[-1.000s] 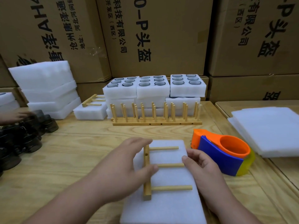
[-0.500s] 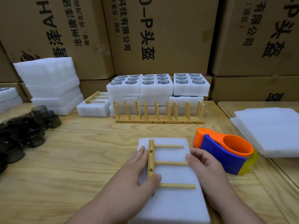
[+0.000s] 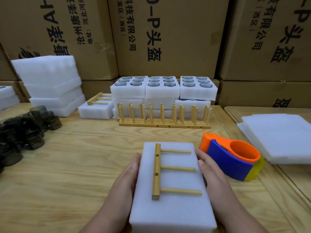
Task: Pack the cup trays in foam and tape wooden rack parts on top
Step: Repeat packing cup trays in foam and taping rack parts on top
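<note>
- Since half a second ago, the left hand point(image 3: 125, 180) is no longer resting on top of the wooden rack part point(image 3: 170, 171); it is now lying flat against the left side of the foam block point(image 3: 170, 211), fingers straight and together.
- Opposite it, the right hand point(image 3: 212, 180) is pressing the block's right side in the same way, fingers straight and held together, so the block is sitting clasped between both palms on the wooden table point(image 3: 67, 174).
- On top of the block, the rack part is lying free: one bar running near to far, with three dowels pointing right. Neither hand is touching it.
- Just right of the right hand, an orange and blue tape dispenser point(image 3: 232, 159) is resting on the table, close to the block's far right corner.
- Further right, a stack of thin foam sheets point(image 3: 279, 138) is lying flat.
- At the left edge, a cluster of dark translucent cups point(image 3: 25, 130) is sitting on the table.
- Beyond the block, a row of upright rack pieces point(image 3: 164, 117) is standing in line, pegs pointing up.
- Behind that row, foam cup trays point(image 3: 163, 91) are stacked in three columns, with cup rims showing in the top layer.
- To their left, another foam block point(image 3: 96, 111) is carrying its own rack part on top.
- Further left, a pile of foam blocks point(image 3: 50, 84) is standing tall.
- At the back, printed cardboard cartons point(image 3: 168, 36) are forming a wall.
</note>
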`<action>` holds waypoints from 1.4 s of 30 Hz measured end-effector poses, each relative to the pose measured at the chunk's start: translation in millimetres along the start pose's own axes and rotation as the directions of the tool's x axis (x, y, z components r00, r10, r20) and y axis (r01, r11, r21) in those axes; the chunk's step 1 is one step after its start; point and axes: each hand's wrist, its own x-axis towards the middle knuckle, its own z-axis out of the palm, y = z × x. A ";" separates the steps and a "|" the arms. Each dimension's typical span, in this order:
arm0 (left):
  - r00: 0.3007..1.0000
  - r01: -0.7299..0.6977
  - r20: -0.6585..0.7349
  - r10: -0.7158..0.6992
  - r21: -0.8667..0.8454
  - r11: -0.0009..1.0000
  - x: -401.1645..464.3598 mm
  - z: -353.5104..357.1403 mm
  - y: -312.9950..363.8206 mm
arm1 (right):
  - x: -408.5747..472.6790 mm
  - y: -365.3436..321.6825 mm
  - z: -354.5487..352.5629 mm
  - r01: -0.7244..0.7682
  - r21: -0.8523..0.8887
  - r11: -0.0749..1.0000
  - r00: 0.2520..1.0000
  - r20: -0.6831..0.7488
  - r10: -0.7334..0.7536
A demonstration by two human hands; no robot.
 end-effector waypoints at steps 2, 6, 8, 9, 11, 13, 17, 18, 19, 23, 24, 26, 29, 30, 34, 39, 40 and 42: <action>0.998 -0.060 0.020 0.059 0.078 0.995 -5.8 -2.5 -2.0 | -0.7 2.0 -1.3 0.021 -0.033 0.999 0.999 -0.030 -0.022; 0.996 -0.085 -0.002 0.085 0.069 0.994 -8.2 -3.2 -3.3 | -6.3 3.9 -4.8 0.137 -0.156 0.978 0.952 -0.251 -0.173; 0.993 -0.099 -0.066 0.101 0.027 0.995 -9.3 -0.1 -2.4 | -9.0 -4.7 -7.1 0.226 -0.300 0.927 0.875 -0.356 -0.328; 0.990 -0.105 -0.095 0.107 0.026 0.994 -10.2 1.5 -0.7 | -9.3 -11.9 -8.4 0.267 -0.364 0.892 0.837 -0.370 -0.402; 0.986 -0.098 -0.136 0.099 0.015 0.995 -10.4 2.8 2.3 | -5.7 -27.9 -15.1 0.321 -0.541 0.777 0.769 -0.330 -0.547; 0.984 -0.089 -0.154 0.087 -0.006 0.996 -10.8 3.3 5.4 | 6.3 -44.5 -26.4 0.227 -0.776 0.589 0.771 -0.226 -0.596; 0.985 -0.083 -0.151 0.082 -0.003 0.997 -12.4 1.8 6.8 | 31.4 -62.1 -51.9 -0.128 -0.987 0.100 0.926 -0.155 -0.345; 0.985 -0.087 -0.147 0.088 0.008 0.996 -12.0 1.2 6.3 | 34.7 -63.3 -55.4 -0.178 -0.983 0.035 0.938 -0.180 -0.296; 0.985 -0.093 -0.142 0.094 0.015 0.996 -11.7 0.6 6.3 | 37.1 -62.2 -59.3 -0.208 -0.978 -0.014 0.944 -0.198 -0.263; 0.985 -0.133 -0.114 0.133 0.008 0.991 -9.0 -3.6 5.4 | 42.6 -57.4 -66.0 -0.229 -0.950 -0.214 0.956 -0.178 -0.232; 0.985 -0.137 -0.109 0.136 -0.006 0.990 -7.9 -5.3 4.7 | 43.3 -58.8 -65.8 -0.221 -0.948 -0.229 0.962 -0.174 -0.209; 0.987 -0.129 -0.105 0.124 -0.048 0.990 -7.1 -7.9 3.9 | 43.3 -62.7 -65.9 -0.206 -0.958 -0.201 0.972 -0.176 -0.158; 0.986 -0.130 -0.117 0.123 -0.056 0.990 -7.9 -10.3 4.9 | 38.8 -68.4 -67.6 -0.223 -0.967 -0.121 0.967 -0.204 -0.153; 0.979 -0.155 -0.141 0.149 -0.037 0.987 -9.6 -11.5 7.1 | 36.0 -71.2 -68.2 -0.226 -0.973 -0.039 0.961 -0.217 -0.170; 0.864 -0.435 -0.214 0.455 0.137 0.890 -22.7 -16.2 30.5 | 16.3 -93.6 -62.7 -0.109 -0.789 0.605 0.917 -0.315 -0.246; 0.824 -0.557 0.123 0.552 0.348 0.754 -53.1 25.7 65.4 | -15.5 -121.9 -28.5 0.105 0.002 0.994 0.961 -0.256 -0.101; 0.836 -0.546 0.223 0.501 0.423 0.723 -55.7 34.7 67.2 | -21.4 -124.9 -18.1 0.110 0.142 0.984 0.977 -0.197 -0.081; 0.869 -0.494 0.351 0.350 0.564 0.661 -58.0 50.1 66.7 | -32.2 -127.5 1.7 0.083 0.334 0.939 0.995 -0.087 -0.058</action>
